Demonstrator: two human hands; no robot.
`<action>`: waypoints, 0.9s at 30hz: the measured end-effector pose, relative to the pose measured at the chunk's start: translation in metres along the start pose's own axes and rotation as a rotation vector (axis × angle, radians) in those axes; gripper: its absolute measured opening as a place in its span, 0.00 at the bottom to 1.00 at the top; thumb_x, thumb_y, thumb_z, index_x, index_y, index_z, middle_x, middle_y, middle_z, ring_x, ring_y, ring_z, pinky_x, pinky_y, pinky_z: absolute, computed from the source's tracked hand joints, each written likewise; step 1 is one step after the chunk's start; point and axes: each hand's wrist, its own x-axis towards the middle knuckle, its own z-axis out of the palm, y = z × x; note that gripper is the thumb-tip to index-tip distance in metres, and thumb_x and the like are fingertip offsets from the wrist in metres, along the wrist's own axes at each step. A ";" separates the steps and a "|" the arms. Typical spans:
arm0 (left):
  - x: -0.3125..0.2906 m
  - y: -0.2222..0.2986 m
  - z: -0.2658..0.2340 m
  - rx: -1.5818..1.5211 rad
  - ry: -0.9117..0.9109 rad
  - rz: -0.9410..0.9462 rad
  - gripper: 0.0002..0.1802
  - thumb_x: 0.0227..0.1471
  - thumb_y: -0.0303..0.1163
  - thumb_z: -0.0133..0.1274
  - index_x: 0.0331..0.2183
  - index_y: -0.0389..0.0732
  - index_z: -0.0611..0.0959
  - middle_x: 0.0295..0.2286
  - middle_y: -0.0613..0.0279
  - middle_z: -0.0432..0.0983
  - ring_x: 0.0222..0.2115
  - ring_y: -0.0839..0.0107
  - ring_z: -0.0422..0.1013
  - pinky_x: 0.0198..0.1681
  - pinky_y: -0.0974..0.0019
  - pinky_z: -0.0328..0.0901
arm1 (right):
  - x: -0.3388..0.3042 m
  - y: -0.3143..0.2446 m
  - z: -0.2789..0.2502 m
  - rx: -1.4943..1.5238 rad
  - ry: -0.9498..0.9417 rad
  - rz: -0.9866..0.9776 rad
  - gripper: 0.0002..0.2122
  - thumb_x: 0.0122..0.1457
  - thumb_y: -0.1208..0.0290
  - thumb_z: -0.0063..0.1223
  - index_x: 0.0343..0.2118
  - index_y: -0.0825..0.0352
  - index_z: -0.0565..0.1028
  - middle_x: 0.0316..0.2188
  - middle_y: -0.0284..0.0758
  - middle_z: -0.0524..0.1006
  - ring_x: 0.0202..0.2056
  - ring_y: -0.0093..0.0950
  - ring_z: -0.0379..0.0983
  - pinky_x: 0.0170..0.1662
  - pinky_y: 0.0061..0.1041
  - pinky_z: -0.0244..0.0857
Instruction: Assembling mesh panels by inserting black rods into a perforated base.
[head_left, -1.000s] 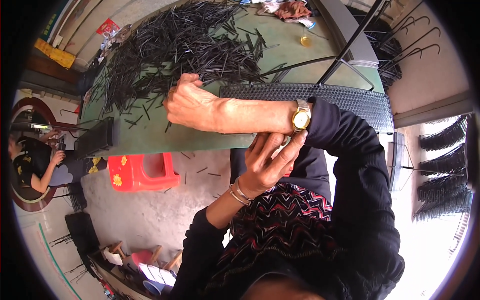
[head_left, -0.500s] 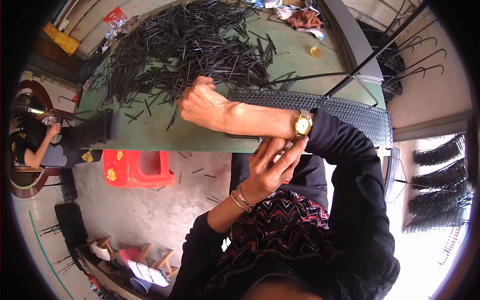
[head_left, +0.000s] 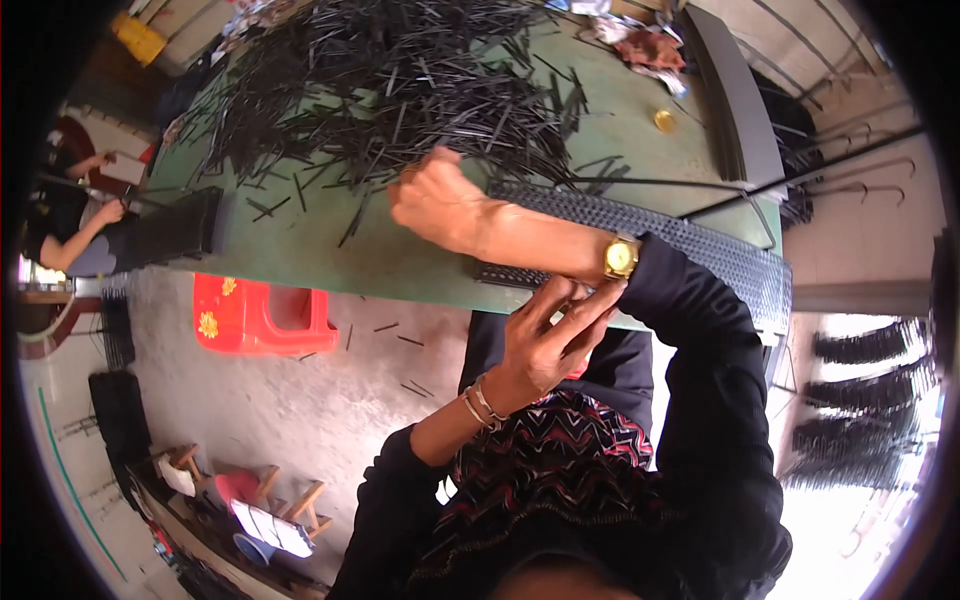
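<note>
My right hand [head_left: 440,200] is a closed fist held over the green table [head_left: 340,255], at the near edge of a big pile of thin black rods [head_left: 390,90]. I see nothing in the fist. Its forearm is bare, with a gold wristwatch [head_left: 621,257] next to the dark sleeve cuff [head_left: 665,275]. My left hand [head_left: 550,340], wearing thin bracelets, reaches up from below and pinches that cuff right beside the watch. A long black perforated strip [head_left: 700,250] lies on the table under the right forearm.
A red plastic stool [head_left: 260,315] stands on the concrete floor by the table's near edge, with loose rods around it. Another person [head_left: 70,225] sits at the far left. A small gold round lid [head_left: 664,121] and rags lie on the table. Black hooked racks [head_left: 860,400] hang right.
My right fist has drifted a little to the right along the table edge. My left hand has stayed at the right sleeve cuff, and the view has shifted slightly.
</note>
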 end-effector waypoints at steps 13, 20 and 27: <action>-0.011 -0.187 -0.064 -1.040 0.406 -1.378 0.15 0.56 0.33 0.51 0.43 0.34 0.76 0.38 0.53 0.75 0.38 0.65 0.74 0.40 0.68 0.70 | -0.052 0.214 0.170 0.696 -0.543 0.618 0.29 0.55 0.48 0.47 0.36 0.78 0.76 0.38 0.59 0.75 0.44 0.50 0.73 0.46 0.41 0.66; 0.046 -0.240 -0.009 -1.083 0.261 -1.428 0.18 0.58 0.38 0.49 0.45 0.35 0.74 0.37 0.50 0.73 0.37 0.62 0.73 0.38 0.64 0.70 | -0.055 0.202 0.221 0.686 -0.713 1.009 0.36 0.55 0.37 0.40 0.50 0.70 0.72 0.53 0.49 0.69 0.55 0.47 0.64 0.57 0.39 0.58; 0.085 -0.261 0.034 -0.891 0.293 -1.522 0.21 0.52 0.48 0.56 0.37 0.39 0.77 0.24 0.56 0.75 0.24 0.66 0.75 0.23 0.67 0.71 | -0.043 0.165 0.232 0.740 -0.408 1.368 0.33 0.56 0.42 0.42 0.50 0.71 0.72 0.49 0.45 0.73 0.55 0.42 0.65 0.55 0.40 0.60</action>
